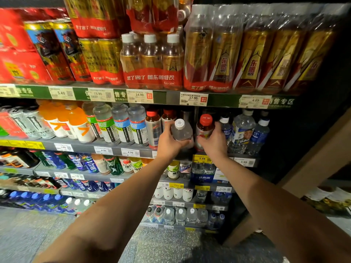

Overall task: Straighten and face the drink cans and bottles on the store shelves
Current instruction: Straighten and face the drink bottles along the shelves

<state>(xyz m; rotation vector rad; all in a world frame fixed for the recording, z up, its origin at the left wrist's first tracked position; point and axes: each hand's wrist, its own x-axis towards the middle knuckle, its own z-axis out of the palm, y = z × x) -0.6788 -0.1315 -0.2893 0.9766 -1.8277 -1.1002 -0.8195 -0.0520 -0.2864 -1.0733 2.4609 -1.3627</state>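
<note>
Both grips are clamped: our left hand (168, 140) around a clear white-capped bottle (181, 132), our right hand (214, 142) around a red-capped bottle (204, 130), both at the second shelf (106, 148) edge. We judge we're mid-facing; next, twist labels forward and align them with the row behind.

green shelf-edge strips (32, 91) with white characters run along the front of the upper shelf, and white price tags (193, 98) sit on them, reading 5.49, 15.90, 14.90, 17.90 and 4.89. lower down, yellow price tags (201, 158) marked 3.49 hang on a grey shelf lip. the speckled floor (163, 243) lies below the rack. to the right, a pale wooden beam (311, 156) slants across a dark gap, and beyond it some blurred papers (330, 195) lie near the frame's edge.
</note>
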